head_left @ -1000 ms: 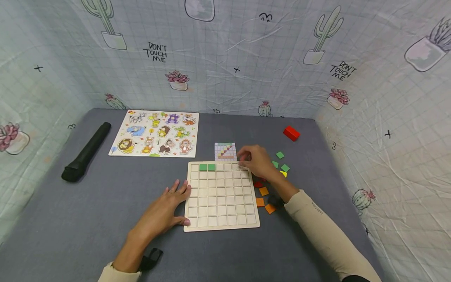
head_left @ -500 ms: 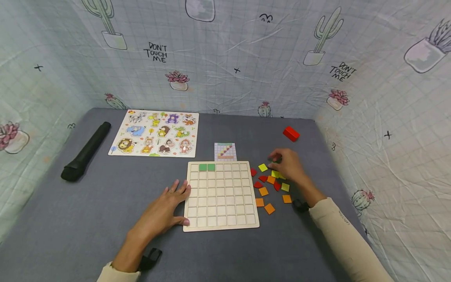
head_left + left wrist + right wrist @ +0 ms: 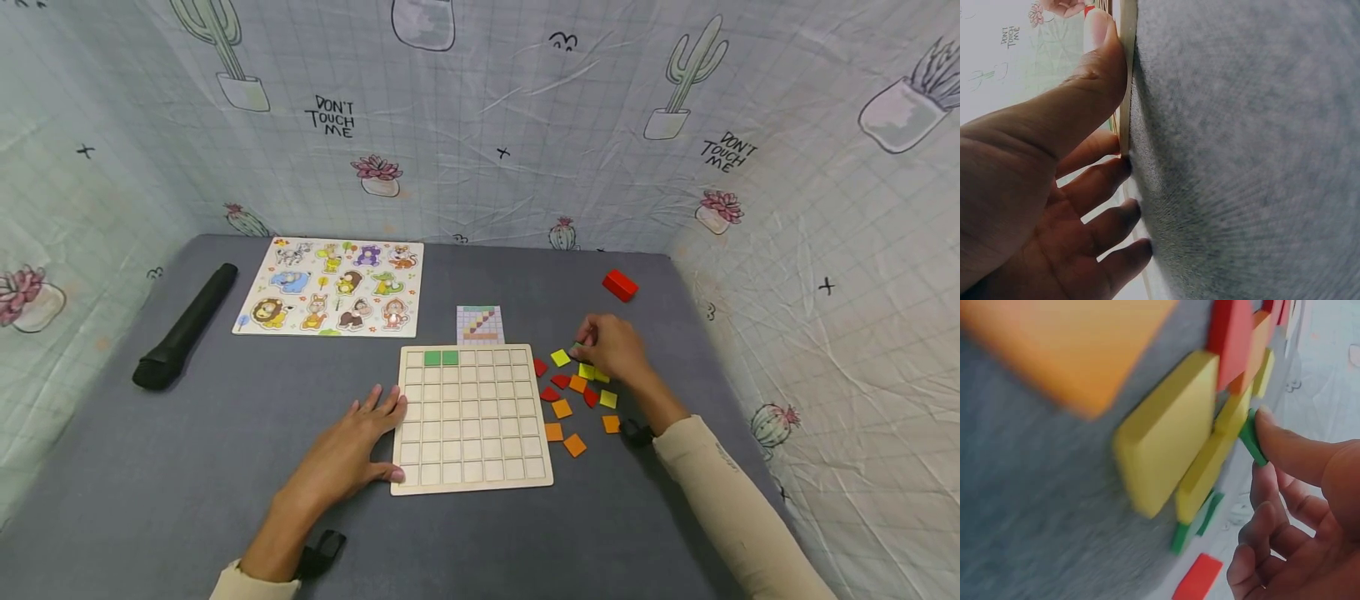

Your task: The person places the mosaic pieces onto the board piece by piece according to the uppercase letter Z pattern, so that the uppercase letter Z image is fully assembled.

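Note:
In the head view a pale wooden grid board [image 3: 471, 421] lies in the middle of the grey table, with two green squares [image 3: 441, 357] side by side in its top row. My left hand [image 3: 348, 446] rests at the board's left edge, fingers spread and thumb on the rim; the left wrist view shows the thumb [image 3: 1100, 56] along that edge. To the right of the board, my right hand [image 3: 615, 348] pinches a small green tile [image 3: 1252, 437] between thumb and fingers. Yellow tiles [image 3: 1169, 434] lie just below it, partly hidden by the hand in the head view.
Several orange tiles [image 3: 574, 445] and red pieces [image 3: 550, 394] lie along the board's right side. A patterned card [image 3: 480, 323] touches the board's far edge. Farther back are an animal puzzle [image 3: 330, 287], a black microphone [image 3: 187, 325] and a red block [image 3: 621, 285].
My right hand has moved from the board's far right corner out to the loose tiles, where it now holds a green tile. The left hand has stayed at the board's edge.

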The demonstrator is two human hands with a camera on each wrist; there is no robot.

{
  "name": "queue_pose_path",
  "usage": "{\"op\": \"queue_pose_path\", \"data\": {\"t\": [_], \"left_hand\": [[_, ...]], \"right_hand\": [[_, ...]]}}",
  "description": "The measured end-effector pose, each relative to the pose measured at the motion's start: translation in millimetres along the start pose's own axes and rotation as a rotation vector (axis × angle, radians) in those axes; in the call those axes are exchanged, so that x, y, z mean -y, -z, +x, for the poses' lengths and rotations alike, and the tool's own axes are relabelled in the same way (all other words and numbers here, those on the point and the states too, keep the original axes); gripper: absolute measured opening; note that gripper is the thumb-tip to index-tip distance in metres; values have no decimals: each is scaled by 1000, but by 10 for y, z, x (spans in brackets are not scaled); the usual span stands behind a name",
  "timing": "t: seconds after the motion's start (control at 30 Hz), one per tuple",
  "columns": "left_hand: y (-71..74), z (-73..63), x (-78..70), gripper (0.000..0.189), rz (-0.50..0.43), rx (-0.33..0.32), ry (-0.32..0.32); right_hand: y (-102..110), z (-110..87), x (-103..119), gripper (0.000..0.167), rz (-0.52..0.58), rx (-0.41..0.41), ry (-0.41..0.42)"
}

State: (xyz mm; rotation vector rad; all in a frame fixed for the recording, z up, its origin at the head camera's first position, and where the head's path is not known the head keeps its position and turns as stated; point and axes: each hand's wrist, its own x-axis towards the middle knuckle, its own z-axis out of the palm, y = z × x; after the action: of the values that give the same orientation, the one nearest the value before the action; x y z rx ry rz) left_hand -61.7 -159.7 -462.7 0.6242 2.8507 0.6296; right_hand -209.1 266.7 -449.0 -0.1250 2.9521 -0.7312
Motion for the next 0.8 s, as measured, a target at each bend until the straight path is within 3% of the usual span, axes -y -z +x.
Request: {"op": "queue_pose_path", "data": {"t": [0.3, 0.8], "left_hand": [[-4, -5, -1, 108, -13, -5, -4], [2, 1, -2, 108, -13, -2, -6]], "right_hand": [[-107, 18, 369, 11, 72, -21, 112], [-418, 141, 1017, 12, 167, 87, 191]]}}
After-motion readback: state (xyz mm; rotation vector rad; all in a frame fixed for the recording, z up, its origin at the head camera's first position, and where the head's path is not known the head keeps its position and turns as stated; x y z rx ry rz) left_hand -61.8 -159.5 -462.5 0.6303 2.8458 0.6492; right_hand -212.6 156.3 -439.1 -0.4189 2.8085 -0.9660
